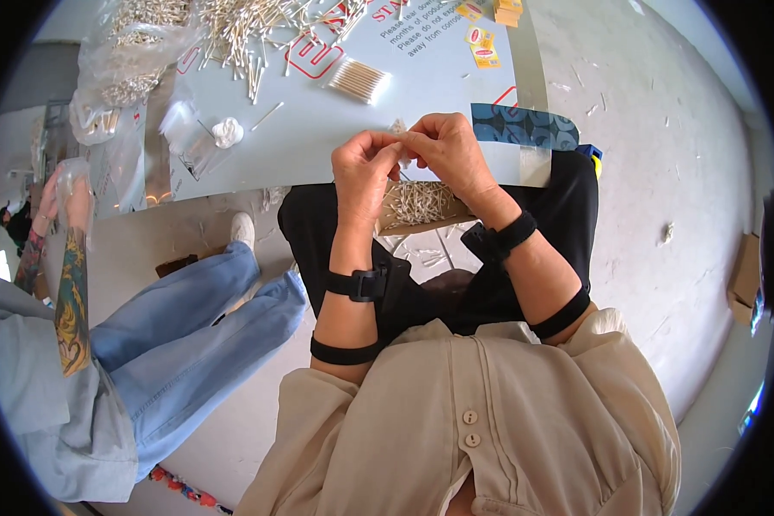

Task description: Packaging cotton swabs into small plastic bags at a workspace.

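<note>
Both my hands meet over the near edge of the table, fingertips pinched together. Between the fingers of my left hand [363,170] and my right hand [451,155] is a small clear plastic bag [398,126]. White tips, apparently of cotton swabs, show at it; my fingers hide most of it. Just below my hands, at my lap, an open cardboard box [417,205] holds many loose cotton swabs. On the table ahead lies a filled clear bag of cotton swabs [359,80], its wooden sticks side by side.
A loose heap of cotton swabs [248,39] spreads at the table's far side, beside large plastic bags of swabs [133,60]. Yellow labels [483,47] and a blue patterned strip [525,126] lie to the right. At the left, another person's tattooed arm [73,301] reaches a clear bag.
</note>
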### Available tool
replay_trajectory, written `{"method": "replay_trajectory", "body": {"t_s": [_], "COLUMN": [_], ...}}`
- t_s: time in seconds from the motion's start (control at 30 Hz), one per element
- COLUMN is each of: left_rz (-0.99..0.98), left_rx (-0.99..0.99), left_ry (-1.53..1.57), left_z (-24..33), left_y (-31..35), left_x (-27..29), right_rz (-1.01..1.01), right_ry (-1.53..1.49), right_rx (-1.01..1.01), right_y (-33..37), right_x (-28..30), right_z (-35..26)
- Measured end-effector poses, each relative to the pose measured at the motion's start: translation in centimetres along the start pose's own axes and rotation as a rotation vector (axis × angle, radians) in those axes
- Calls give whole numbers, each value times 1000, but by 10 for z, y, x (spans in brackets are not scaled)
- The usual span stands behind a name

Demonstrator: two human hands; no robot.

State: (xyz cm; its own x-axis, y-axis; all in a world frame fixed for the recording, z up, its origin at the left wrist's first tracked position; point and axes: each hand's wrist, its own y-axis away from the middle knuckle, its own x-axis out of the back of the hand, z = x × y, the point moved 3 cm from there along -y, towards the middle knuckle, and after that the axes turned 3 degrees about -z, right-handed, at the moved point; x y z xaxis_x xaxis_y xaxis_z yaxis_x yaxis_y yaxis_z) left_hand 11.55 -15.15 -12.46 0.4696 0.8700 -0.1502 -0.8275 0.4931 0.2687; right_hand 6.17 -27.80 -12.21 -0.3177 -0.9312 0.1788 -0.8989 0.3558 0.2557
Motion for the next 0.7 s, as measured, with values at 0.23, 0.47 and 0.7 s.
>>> {"method": "replay_trajectory", "body": {"t_s": [0.23,0.47,0.7], "left_rz": [-5,4,11], "left_rx": [-18,-54,-71], "left_ry": [21,-93,-86], "left_z": [-1,0,-2], "left_y": [0,0,-1], "left_x": [2,4,5], "right_rz": [-67,-90,-96], "right_ry": [-179,-297,-313], "right_rx": [-48,-45,-28], "right_y": [1,2,-1], "right_x": [0,-2,-4], "right_z": [3,4,9]}}
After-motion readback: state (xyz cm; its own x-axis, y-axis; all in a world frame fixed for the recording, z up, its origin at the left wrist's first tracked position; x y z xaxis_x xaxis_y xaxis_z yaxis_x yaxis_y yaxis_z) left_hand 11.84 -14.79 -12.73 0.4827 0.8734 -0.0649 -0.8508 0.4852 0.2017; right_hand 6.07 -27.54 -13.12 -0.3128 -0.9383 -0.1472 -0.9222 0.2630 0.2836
